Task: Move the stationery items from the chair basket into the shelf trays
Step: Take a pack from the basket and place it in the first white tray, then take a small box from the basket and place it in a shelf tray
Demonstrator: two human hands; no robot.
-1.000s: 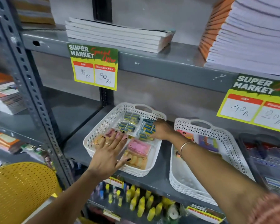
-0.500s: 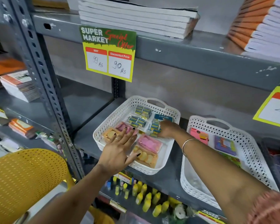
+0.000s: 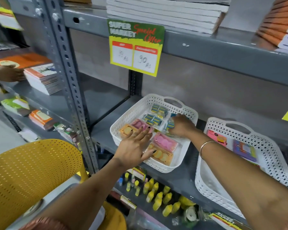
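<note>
A white lattice tray (image 3: 166, 166) sits on the grey shelf and holds pink and orange eraser packs (image 3: 164, 143) and several small blue-green packets (image 3: 152, 119). My left hand (image 3: 135, 148) lies flat, fingers spread, over the tray's front left part, touching the packs there. My right hand (image 3: 181, 126) reaches into the tray's back right, fingers curled on a blue-green packet (image 3: 170, 125). A second white tray (image 3: 208, 188) to the right holds a pink pack and a purple pack. The yellow chair (image 3: 28, 176) stands at lower left; its basket is mostly hidden.
Stacks of notebooks (image 3: 166, 14) lie on the shelf above, behind a price tag (image 3: 135, 47). Yellow glue bottles (image 3: 158, 195) fill the shelf below. Another person's hand (image 3: 8, 73) rests on books at far left. A grey upright post (image 3: 68, 83) stands left of the tray.
The view has shifted left and down, so the shelf appears further right. Both hands stay in the tray; the right hand has closed a little more over the blue-green packets.
</note>
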